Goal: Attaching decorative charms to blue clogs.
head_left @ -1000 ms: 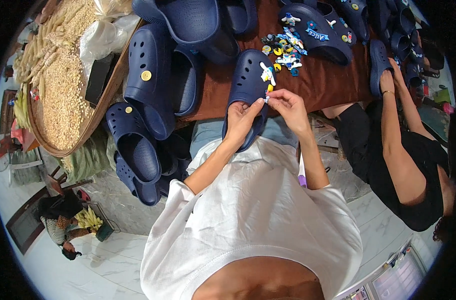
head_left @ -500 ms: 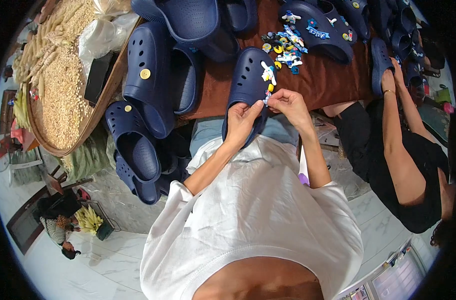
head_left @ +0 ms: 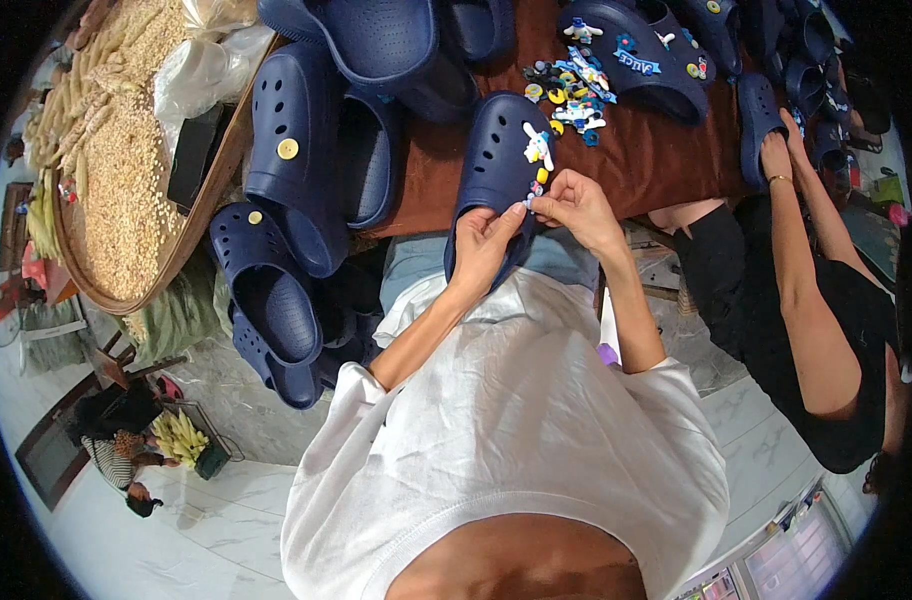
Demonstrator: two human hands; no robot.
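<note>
A navy clog stands upright in front of me, toe pointing away. My left hand grips its opening, thumb on the near rim and fingers inside. On the clog's right side sit a white character charm and a small yellow charm. My right hand pinches a small pale shoe charm against the clog's side, close to my left thumb. Beyond the clog lies a pile of loose charms in blue, yellow, white and black on the brown cloth.
Several navy clogs are stacked at the left, and a decorated clog lies at the far right. A large tray of corn kernels stands far left. At right, a person's hands hold another clog.
My hands stay at the same spot on the clog, the right fingers shifting slightly. The charm remains pinched at its side. The person at the right has barely moved.
</note>
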